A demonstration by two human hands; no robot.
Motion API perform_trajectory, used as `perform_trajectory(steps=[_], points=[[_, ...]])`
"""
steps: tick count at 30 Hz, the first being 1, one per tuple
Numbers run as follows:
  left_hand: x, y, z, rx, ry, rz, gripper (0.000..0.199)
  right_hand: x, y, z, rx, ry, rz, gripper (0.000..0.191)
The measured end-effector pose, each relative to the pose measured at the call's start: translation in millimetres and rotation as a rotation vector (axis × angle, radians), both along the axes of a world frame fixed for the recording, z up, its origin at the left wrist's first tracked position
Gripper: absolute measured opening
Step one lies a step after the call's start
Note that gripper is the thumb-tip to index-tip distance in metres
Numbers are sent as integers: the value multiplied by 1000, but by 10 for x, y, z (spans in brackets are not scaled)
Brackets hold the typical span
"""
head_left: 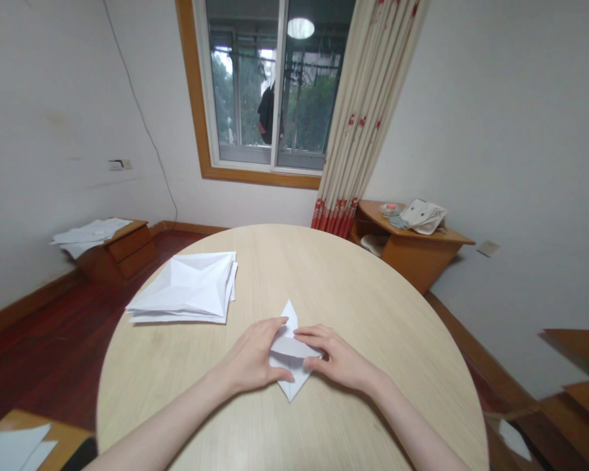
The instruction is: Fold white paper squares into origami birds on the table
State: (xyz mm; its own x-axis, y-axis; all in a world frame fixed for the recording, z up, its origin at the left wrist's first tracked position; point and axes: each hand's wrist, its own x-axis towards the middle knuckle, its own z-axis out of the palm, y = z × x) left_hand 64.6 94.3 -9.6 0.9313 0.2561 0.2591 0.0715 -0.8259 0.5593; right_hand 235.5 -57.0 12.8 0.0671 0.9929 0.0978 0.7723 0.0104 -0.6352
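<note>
Two hands were observed at one piece of folded paper (290, 348), which was located flat on the round table (363, 281), toward its near side, with one point directed away and one toward the person. A flap was raised slightly across its middle. The left side was contacted by the left hand (255, 356); its fingers were curved and kept apart from the thumb, which was laid on the near half. The right side was contacted by the right hand (338, 356), its fingertips laid over the flap and its thumb set at the lower edge. Whether the paper was pinched by either hand could not be told. A stack of creased sheets (184, 288) was placed near the table's far left edge, well apart from the hands. Beyond the table, a window (307, 98) was partly covered by a patterned curtain (366, 111).
</note>
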Motion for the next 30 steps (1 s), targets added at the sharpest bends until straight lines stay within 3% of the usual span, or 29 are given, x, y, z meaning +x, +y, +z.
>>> perform_trajectory(steps=[5, 9, 14, 19, 24, 30], points=[[24, -13, -42, 43, -51, 49, 108, -11, 12, -28, 31, 36, -33, 36], [35, 18, -84, 200, -188, 60, 119, -16, 42, -86, 120, 88, -85, 35], [32, 34, -136, 329, -314, 4, 98, -13, 92, -204, 260, 132, -226, 26], [27, 24, -116, 445, -287, -10, 67, 13, 135, -308, 349, 149, -355, 20], [26, 18, -85, 448, -215, 30, 70, 44, 155, -324, 518, 54, -413, 8], [31, 8, -64, 442, -180, 39, 74, 12, 154, -277, 668, -124, -322, 6]])
